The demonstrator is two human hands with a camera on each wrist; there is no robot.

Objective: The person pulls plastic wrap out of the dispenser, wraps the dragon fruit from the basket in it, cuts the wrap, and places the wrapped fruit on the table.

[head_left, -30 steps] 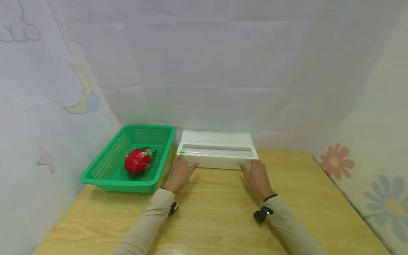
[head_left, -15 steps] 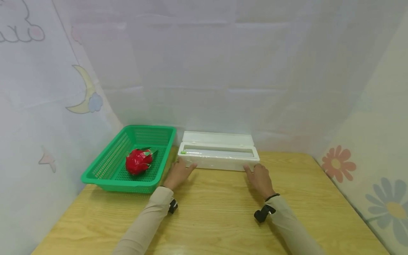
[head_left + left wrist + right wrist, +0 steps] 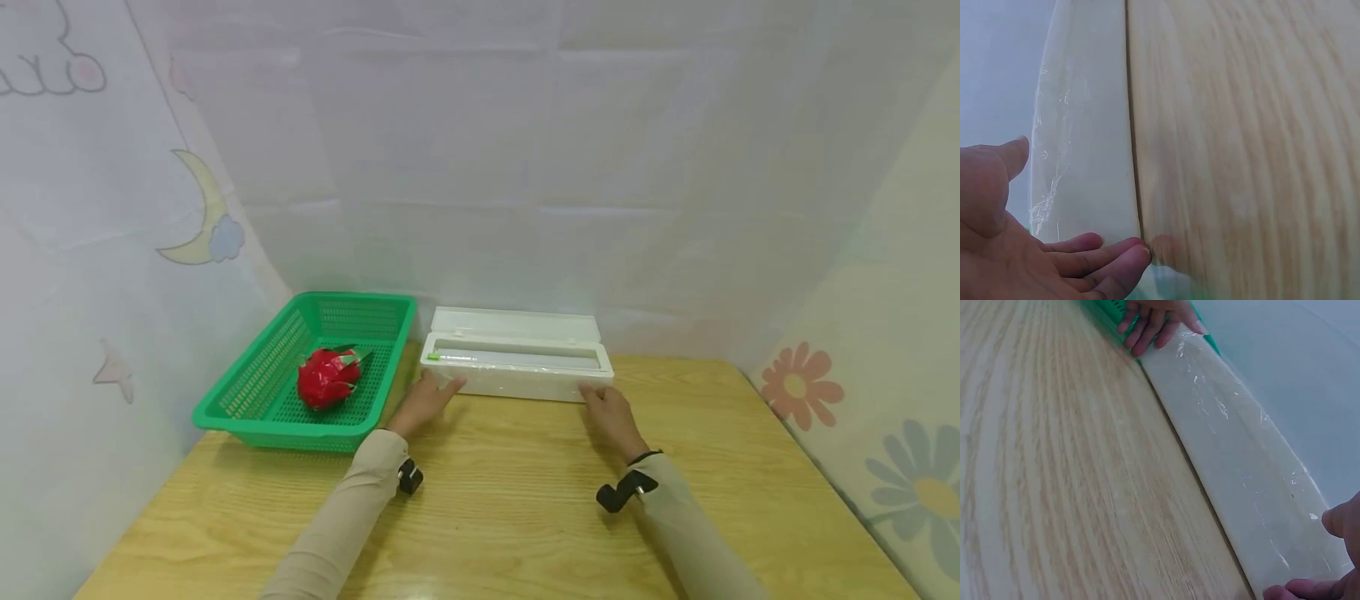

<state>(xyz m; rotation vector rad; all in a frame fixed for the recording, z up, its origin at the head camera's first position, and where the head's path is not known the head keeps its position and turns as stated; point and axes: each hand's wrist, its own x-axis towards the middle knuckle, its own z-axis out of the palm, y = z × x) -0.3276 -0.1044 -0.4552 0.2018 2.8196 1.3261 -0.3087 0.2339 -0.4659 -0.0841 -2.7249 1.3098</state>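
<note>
Two hands rest at the ends of a long white box (image 3: 516, 364) that lies on the wooden table (image 3: 510, 500), its long axis running left to right, parallel to the back curtain (image 3: 480, 167). The box has its lid open and tipped back toward the curtain, so the open top faces up and its front wall faces the person. A small green tab shows at the box's left end. Clear film clings over the front wall, as the wrist views show.

At the box's left front corner, the left hand (image 3: 426, 402) lies with fingers nearly straight and relaxed, fingertips (image 3: 1125, 250) touching the bottom edge of the front wall where it meets the table, thumb raised apart beside the box; it grips nothing. At the box's right front corner, the right hand (image 3: 609, 414) lies low, fingertips and thumb touching the wall; the fingers seem loosely bent, but only their tips show in the right wrist view, so I cannot tell whether they pinch the film.

Just left of the box stands a green basket (image 3: 255, 392), close to the box's left end, with a red dragon fruit (image 3: 327, 377) lying inside it.

Compared with a second ago, the box sits in nearly the same place beside the basket, while both hands have slid slightly down from the box's front wall toward the table, the right hand lower against the corner than before.
</note>
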